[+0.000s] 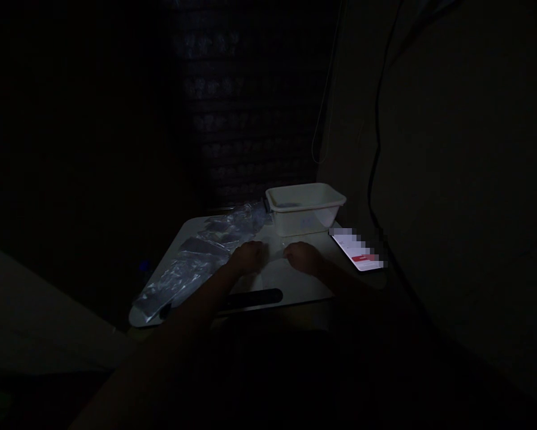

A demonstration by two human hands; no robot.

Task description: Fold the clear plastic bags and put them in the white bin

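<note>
My left hand (pixel 249 257) and my right hand (pixel 303 258) are both closed over the middle of a small white table (pixel 290 286). Between them stretches a thin, pale, see-through piece of plastic (pixel 276 255), its ends pinched in my fingers. Dim light hides whether it is a bag or a loose sheet. Clear plastic bags (pixel 201 248) lie spread along the table's left side, close to my left forearm. Just beyond my hands a white plastic tub (pixel 301 222) stands upright; its inside is mostly in shadow.
A phone with a lit screen (pixel 355 251) lies at the table's right side. A dark slot (pixel 254 297) runs along the table's near edge. A dark cable (pixel 377 131) hangs down the right wall, and a thin cord loop (pixel 321 158) dangles behind the tub.
</note>
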